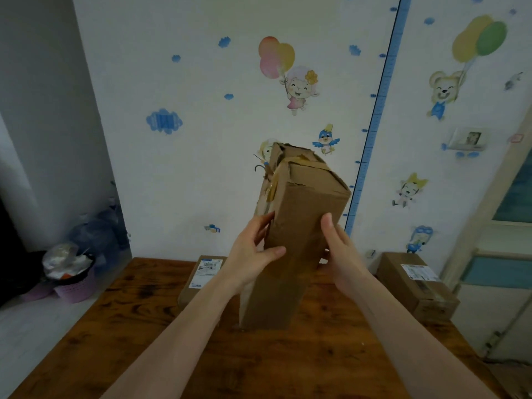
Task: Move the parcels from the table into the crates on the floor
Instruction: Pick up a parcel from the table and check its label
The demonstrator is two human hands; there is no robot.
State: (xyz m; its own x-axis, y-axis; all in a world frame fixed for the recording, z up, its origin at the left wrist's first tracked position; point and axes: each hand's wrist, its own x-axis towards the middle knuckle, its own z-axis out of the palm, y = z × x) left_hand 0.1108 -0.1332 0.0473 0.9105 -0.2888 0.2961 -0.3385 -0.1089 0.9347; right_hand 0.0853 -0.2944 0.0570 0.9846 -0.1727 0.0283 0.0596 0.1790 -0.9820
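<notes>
A long brown cardboard parcel with torn tape at its top end stands nearly upright above the wooden table, tilted slightly to the right. My left hand grips its left side, thumb across the front face. My right hand holds its right side, fingers behind the parcel. Two more parcels lie on the table: a flat one with a white label behind my left arm, and a brown box with a label at the far right. No crate is in view.
A wall with cartoon stickers rises just behind the table. On the floor at the left stand a pink basket full of rubbish and some blue plastic bags. A door frame is at the right.
</notes>
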